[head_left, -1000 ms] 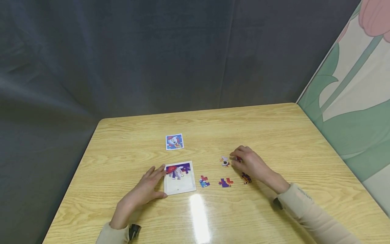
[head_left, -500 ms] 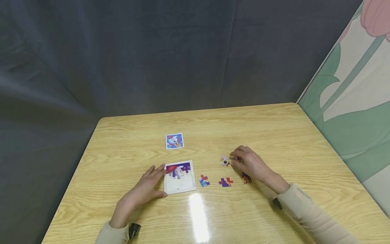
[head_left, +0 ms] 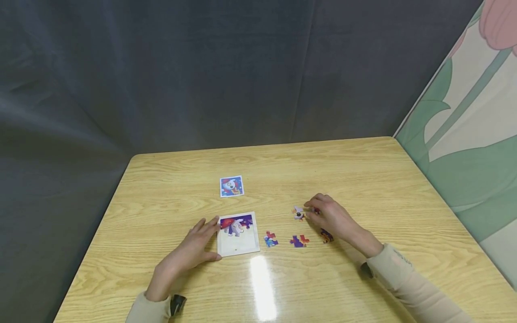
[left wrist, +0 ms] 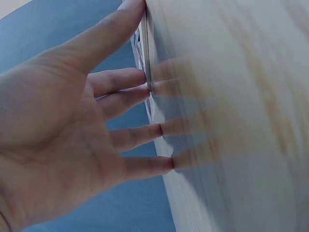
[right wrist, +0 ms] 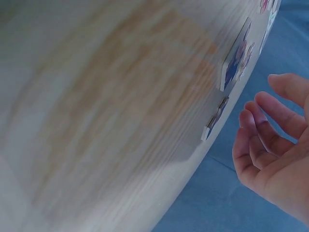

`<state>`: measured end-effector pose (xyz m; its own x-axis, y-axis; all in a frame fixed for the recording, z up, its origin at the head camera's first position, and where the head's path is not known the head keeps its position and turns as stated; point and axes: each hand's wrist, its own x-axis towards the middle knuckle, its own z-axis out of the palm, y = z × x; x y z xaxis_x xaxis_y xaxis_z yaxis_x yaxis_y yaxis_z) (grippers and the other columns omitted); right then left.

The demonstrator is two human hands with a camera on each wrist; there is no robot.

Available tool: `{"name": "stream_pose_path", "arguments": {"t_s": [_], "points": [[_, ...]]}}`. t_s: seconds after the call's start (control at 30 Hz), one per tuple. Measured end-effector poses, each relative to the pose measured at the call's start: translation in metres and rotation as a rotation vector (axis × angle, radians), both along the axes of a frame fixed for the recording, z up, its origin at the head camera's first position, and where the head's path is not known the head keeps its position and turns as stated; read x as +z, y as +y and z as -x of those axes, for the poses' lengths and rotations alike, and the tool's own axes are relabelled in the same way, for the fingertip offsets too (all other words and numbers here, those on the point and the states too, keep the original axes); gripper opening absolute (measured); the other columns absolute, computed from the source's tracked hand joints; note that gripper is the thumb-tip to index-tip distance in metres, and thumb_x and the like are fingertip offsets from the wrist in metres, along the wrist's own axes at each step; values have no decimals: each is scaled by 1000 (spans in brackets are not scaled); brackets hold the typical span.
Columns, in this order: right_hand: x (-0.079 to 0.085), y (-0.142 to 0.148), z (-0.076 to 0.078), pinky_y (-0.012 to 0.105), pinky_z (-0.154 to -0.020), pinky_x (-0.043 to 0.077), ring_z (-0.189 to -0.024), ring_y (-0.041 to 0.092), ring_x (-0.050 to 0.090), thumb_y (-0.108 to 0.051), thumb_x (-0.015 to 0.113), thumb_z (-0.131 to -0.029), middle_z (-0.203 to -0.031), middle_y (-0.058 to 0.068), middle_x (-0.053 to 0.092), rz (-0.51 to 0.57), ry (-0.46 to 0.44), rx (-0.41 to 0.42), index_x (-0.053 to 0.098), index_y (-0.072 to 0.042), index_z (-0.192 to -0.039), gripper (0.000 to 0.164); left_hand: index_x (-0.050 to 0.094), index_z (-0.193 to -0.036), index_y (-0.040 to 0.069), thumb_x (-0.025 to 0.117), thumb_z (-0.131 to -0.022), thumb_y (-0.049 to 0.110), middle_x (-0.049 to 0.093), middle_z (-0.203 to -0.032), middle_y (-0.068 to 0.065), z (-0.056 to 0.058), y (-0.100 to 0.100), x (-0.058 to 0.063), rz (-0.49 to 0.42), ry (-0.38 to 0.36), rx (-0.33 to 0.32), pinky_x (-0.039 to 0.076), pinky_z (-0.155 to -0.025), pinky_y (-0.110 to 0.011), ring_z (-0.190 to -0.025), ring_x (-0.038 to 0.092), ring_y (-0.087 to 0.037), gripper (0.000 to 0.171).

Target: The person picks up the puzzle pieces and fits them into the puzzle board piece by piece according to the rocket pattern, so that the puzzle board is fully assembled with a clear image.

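Note:
A square puzzle tray (head_left: 238, 246) lies left of the middle of the table, with a few joined pieces (head_left: 235, 225) along its top. My left hand (head_left: 194, 246) rests at its left edge, fingertips by the upper corner and thumb by the lower one. Seen from the left wrist, the fingers (left wrist: 140, 166) are fairly straight and touch the tabletop. My right hand (head_left: 333, 219) hovers over loose puzzle pieces: a white one (head_left: 298, 212) beyond its fingertips, a dark orange one (head_left: 326, 236) below, and one partly hidden under it. Nothing shows between its loosely bent fingers (right wrist: 258, 130).
Two more loose pieces, one blue and red (head_left: 271, 240) and one purple and orange (head_left: 299, 241), lie between tray and right hand. A small picture card (head_left: 232, 186) sits beyond the tray. Dark cloth (head_left: 222, 76) hangs behind the wooden table (head_left: 181, 179); a flower-printed panel (head_left: 476, 157) stands at right.

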<state>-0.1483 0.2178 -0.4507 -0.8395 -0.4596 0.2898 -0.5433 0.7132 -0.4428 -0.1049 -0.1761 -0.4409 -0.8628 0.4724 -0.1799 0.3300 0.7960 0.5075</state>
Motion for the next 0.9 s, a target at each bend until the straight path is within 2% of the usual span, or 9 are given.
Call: {"name": "stream_pose_path", "arguments": {"t_s": [0.27,0.63,0.9], "points": [[0,-1,-1,27,-65,53,-80,20,59,-3,74,-82,-95,10,65,4,-2,-4,70,3,-102,22,44,-140,-5,78,-79,27,26,-156,-17,-1,0,1,8,1,1,19,-108,-69,-141,16,-47,78],[-2,-2,-2,23,-64,53,-77,12,58,-5,73,-84,-91,5,64,14,-52,2,70,2,-101,20,43,-140,-5,77,-80,26,26,-155,-18,0,0,2,-5,7,-10,18,-107,-69,-140,16,-49,76],[-1,-2,-3,25,-64,54,-77,13,59,-6,73,-84,-94,7,64,11,-19,-1,69,3,-102,20,43,-140,-6,77,-80,25,26,-155,-19,-1,-1,3,-28,4,-24,17,-108,-69,-140,15,-50,75]]}}
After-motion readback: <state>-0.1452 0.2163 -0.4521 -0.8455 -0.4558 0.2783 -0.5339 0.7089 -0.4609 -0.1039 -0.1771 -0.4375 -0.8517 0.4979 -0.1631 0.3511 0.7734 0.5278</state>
